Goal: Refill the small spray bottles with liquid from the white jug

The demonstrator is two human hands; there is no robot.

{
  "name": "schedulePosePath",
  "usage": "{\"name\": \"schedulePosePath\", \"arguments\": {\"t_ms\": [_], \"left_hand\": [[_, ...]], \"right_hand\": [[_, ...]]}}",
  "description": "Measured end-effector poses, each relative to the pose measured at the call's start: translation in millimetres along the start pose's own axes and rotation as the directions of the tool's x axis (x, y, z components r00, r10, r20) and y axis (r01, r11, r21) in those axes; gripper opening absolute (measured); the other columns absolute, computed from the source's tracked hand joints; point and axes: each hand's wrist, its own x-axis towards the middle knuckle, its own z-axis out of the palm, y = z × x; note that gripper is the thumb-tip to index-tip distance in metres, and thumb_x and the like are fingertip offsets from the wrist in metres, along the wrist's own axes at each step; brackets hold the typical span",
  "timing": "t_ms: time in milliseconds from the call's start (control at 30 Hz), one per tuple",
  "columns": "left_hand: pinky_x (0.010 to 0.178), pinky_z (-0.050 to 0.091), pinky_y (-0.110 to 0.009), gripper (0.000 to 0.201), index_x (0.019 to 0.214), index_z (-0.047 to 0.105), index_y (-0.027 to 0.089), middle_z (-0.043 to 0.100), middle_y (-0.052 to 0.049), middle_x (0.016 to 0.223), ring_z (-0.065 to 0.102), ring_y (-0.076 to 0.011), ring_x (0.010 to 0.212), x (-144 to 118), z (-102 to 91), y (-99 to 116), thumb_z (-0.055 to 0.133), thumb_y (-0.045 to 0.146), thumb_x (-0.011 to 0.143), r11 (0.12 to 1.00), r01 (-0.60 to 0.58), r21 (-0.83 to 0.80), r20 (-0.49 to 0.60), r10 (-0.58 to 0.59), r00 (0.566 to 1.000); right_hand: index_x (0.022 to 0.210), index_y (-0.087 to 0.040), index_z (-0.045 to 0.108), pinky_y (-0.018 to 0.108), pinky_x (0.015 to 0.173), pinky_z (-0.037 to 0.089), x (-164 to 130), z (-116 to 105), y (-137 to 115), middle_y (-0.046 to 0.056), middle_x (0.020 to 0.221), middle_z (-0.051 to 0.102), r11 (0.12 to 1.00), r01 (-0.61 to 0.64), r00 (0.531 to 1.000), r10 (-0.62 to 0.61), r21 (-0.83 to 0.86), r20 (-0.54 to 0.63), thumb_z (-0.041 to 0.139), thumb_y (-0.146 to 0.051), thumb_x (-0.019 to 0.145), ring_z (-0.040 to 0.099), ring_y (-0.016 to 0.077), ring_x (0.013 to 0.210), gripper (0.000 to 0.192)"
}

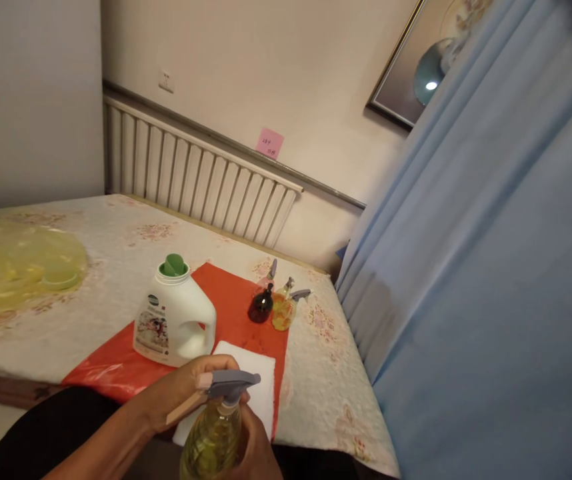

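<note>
A clear ribbed spray bottle [211, 443] with yellow-green liquid is close in front of me at the bottom of the view. Its grey trigger head [229, 383] sits at the neck, with the pale end towards the left. My left hand [189, 383] is closed around the head, its fingertips partly hidden behind it. My right hand [259, 447] wraps the bottle's right side just below the neck. Beyond the hands stands a white jug [181, 320] with a handle, a printed label and a green piece in its mouth. A folded white cloth [253, 367] lies under and behind the hands.
A red sheet [231, 300] lies on the flowered table cover [321, 360]. At its far right corner stand a dark pump bottle [261, 307], a yellow bottle [282, 310] and other spray bottles. Yellow plastic [26, 263] lies left; a blue curtain [466, 267] hangs right.
</note>
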Motion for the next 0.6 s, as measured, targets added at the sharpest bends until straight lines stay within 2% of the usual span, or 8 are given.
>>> {"name": "schedulePosePath", "arguments": {"t_ms": [100,167,300,400,467,600], "left_hand": [[0.069,0.044,-0.027,0.029,0.085,0.070,0.015,0.076,-0.006,0.083,0.064,-0.0203,0.073,1,2.3,-3,0.080,0.037,0.068,1.000,-0.018,-0.009,-0.101,0.017,0.995],[0.068,0.043,-0.026,0.032,0.086,0.070,0.015,0.075,-0.005,0.083,0.063,-0.0190,0.072,0,2.8,-4,0.080,0.039,0.068,0.999,-0.032,-0.001,-0.117,0.031,0.993],[0.083,0.044,-0.035,0.052,0.103,0.067,0.016,0.073,-0.010,0.102,0.063,-0.0283,0.092,0,1.6,-2,0.073,0.056,0.070,0.999,-0.005,-0.050,0.023,0.006,1.000],[0.084,0.044,-0.037,0.065,0.112,0.064,0.016,0.072,-0.012,0.101,0.063,-0.0302,0.094,3,3.6,1,0.073,0.061,0.066,0.997,0.003,-0.074,0.106,0.005,0.994],[0.081,0.045,-0.034,0.063,0.112,0.065,0.016,0.072,-0.010,0.096,0.063,-0.0273,0.090,5,7.2,4,0.073,0.060,0.068,0.998,0.001,-0.064,0.079,0.004,0.997],[0.075,0.045,-0.030,0.056,0.108,0.066,0.018,0.071,-0.006,0.092,0.062,-0.0230,0.083,5,13.7,1,0.072,0.060,0.072,1.000,0.011,-0.027,-0.047,-0.012,0.999]], "right_hand": [[0.121,-0.019,0.061,0.043,0.090,0.050,0,4,-12,0.007,0.107,0.069,0.998,0.028,0.998,-0.031,0.057,0.048,0.093,-0.032,0.035,0.061,0.0338,0.107,0.093],[0.121,-0.019,0.061,0.042,0.091,0.049,-1,7,-17,0.007,0.108,0.069,0.996,0.037,0.998,-0.042,0.086,0.056,0.093,-0.032,0.037,0.062,0.0321,0.105,0.091],[0.117,-0.018,0.062,0.041,0.088,0.050,-1,7,-15,0.006,0.105,0.070,0.996,0.017,0.998,-0.021,0.091,0.051,0.094,-0.033,0.034,0.063,0.0310,0.100,0.091],[0.117,-0.018,0.061,0.043,0.088,0.051,-1,5,-8,0.006,0.104,0.070,0.996,-0.007,0.999,0.003,0.087,0.044,0.095,-0.036,0.030,0.064,0.0318,0.101,0.095],[0.119,-0.018,0.060,0.044,0.088,0.051,0,3,-5,0.007,0.104,0.069,0.996,-0.004,1.000,0.002,0.092,0.024,0.095,-0.038,0.028,0.064,0.0323,0.101,0.099],[0.119,-0.018,0.059,0.044,0.088,0.051,0,1,-4,0.006,0.102,0.070,0.990,0.025,0.999,-0.029,0.138,0.028,0.095,-0.044,0.028,0.064,0.0324,0.101,0.100]]}}
